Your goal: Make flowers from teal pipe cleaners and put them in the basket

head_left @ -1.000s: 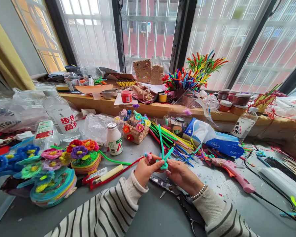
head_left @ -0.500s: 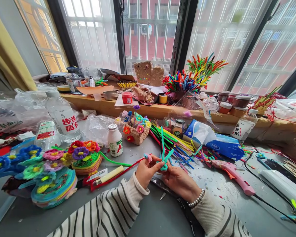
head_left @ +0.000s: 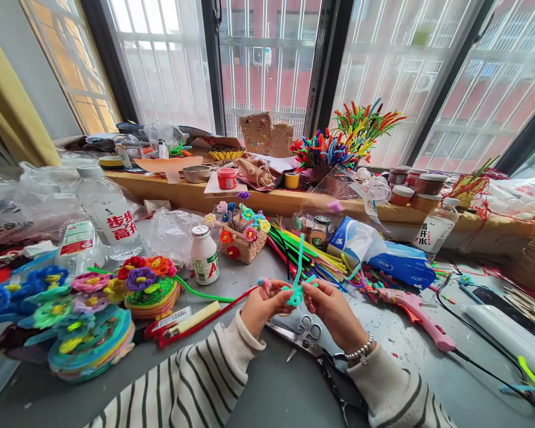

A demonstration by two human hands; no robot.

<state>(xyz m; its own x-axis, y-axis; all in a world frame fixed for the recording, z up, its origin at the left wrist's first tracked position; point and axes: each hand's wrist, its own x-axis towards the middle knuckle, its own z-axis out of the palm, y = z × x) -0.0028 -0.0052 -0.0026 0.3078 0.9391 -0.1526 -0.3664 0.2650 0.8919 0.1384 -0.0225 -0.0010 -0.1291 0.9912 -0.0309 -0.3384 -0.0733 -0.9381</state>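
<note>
My left hand [head_left: 261, 307] and my right hand [head_left: 331, 307] are both pinched on a teal pipe cleaner piece [head_left: 295, 289], looped at the bottom with one end sticking up. The hands hold it just above the grey table [head_left: 267, 386]. A small pink and blue bit sits at my left fingertips. Below the hands lie small silver scissors [head_left: 304, 334] and larger black-handled scissors [head_left: 339, 380]. A pile of loose pipe cleaners [head_left: 312, 255] lies just behind the hands.
Stacked pipe-cleaner flower coasters [head_left: 89, 321] lie at the left. A small white bottle [head_left: 205, 254], a flower basket [head_left: 243, 235], water bottles, a blue tissue pack [head_left: 399, 264] and a pink glue gun [head_left: 417, 312] surround the hands. A wooden sill [head_left: 271, 199] holds jars and pipe-cleaner bunches.
The hands have lifted slightly and the teal piece has turned, with its upright end now leaning right. The small silver scissors under the hands have come into view.
</note>
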